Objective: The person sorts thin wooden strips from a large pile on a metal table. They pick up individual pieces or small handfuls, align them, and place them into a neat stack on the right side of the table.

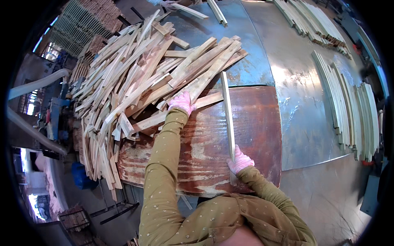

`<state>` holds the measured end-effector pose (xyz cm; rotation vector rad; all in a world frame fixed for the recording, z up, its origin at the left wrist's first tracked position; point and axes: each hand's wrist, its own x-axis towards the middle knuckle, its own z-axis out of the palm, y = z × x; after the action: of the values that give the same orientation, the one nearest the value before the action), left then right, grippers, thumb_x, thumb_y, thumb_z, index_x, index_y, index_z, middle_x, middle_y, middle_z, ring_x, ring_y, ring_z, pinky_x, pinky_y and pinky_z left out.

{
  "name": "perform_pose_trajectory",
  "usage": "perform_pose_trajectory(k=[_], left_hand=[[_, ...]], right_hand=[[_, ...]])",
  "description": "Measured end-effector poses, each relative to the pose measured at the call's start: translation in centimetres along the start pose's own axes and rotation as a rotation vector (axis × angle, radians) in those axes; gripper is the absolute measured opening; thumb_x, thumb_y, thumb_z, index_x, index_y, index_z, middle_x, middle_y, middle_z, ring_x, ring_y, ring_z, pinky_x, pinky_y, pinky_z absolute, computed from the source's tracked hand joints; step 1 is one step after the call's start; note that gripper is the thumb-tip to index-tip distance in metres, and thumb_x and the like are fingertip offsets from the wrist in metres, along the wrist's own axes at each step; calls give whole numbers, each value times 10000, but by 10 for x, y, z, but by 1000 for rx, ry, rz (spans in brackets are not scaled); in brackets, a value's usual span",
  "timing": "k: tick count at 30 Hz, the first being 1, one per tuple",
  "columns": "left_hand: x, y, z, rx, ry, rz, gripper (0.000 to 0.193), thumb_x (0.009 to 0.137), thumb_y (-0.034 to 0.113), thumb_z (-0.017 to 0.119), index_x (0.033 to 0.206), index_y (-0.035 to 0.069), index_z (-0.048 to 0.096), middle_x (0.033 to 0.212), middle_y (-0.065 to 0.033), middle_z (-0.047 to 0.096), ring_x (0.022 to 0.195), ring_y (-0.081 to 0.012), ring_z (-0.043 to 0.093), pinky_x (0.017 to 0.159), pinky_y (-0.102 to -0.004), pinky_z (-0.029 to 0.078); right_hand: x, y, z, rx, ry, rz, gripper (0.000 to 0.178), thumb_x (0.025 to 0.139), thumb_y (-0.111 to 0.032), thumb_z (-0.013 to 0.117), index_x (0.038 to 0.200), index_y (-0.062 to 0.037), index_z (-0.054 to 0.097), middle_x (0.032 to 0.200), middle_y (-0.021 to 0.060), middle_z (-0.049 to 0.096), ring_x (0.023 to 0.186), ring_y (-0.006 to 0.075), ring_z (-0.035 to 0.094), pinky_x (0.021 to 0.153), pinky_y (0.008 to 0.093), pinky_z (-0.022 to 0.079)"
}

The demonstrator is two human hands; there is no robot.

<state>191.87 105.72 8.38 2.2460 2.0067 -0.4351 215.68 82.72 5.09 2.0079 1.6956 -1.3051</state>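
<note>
My left hand [181,102], in a pink-and-white glove, is closed on the near end of a wooden plank [211,67] at the right edge of a jumbled pile of wooden strips [131,78]. My right hand [240,160], gloved alike, grips the near part of a long, narrow wooden strip [227,115]. That strip runs away from me over the worn reddish-brown board [258,123]. Another wooden piece [209,99] reaches out of the pile toward the middle of the strip. The fingertips of both hands are partly hidden.
Neat rows of wooden strips [347,106] lie to the right on the grey metal surface [297,110], with another stack [314,20] farther back. A blue sheet [258,53] adjoins the brown board. At the far edge, a gloved hand [167,4] is near a loose strip [189,11]. A blue container [84,175] stands low at left.
</note>
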Motion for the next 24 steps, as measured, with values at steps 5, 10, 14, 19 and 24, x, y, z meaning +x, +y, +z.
perform_pose_trajectory(k=[5, 10, 14, 19, 24], left_hand=[[-72, -49, 35, -1244, -238, 289, 465, 915, 421, 611, 1154, 24, 575, 951, -130, 654, 872, -215, 626, 779, -358, 523], [-219, -49, 93, -1686, -522, 260, 456, 932, 371, 612, 1202, 12, 536, 914, -77, 639, 771, -157, 610, 679, -305, 535], [-225, -88, 60, -1170, -21, 767, 462, 944, 342, 571, 1263, 15, 502, 1050, -105, 617, 946, -232, 601, 847, -377, 527], [-96, -205, 80, -330, 675, 162, 437, 943, 406, 475, 1126, 28, 593, 1110, -167, 645, 976, -323, 612, 864, -423, 491], [-94, -209, 59, -310, 68, 144, 289, 926, 296, 552, 1114, 84, 609, 950, -131, 639, 828, -292, 622, 737, -388, 503]], right_hand=[[7, -44, 25, -16, 125, 14, 819, 880, -538, 504, 1472, -39, 238, 1308, 228, 536, 1125, 391, 585, 961, 459, 461], [-5, -107, 56, 882, 324, -183, 617, 872, -356, 631, 1341, -10, 428, 1125, 149, 593, 955, 270, 593, 841, 386, 488], [-13, -153, 72, 1368, 490, -227, 669, 815, -218, 739, 1367, -6, 427, 1016, 75, 622, 829, 155, 582, 759, 315, 497], [-25, -127, 49, 597, 816, 172, 853, 803, -291, 742, 1476, -79, 262, 1121, 187, 639, 997, 299, 639, 866, 394, 504], [-2, -96, 20, 181, 577, 418, 864, 830, -572, 612, 1457, -116, 230, 1223, 190, 607, 1107, 375, 601, 919, 448, 484]])
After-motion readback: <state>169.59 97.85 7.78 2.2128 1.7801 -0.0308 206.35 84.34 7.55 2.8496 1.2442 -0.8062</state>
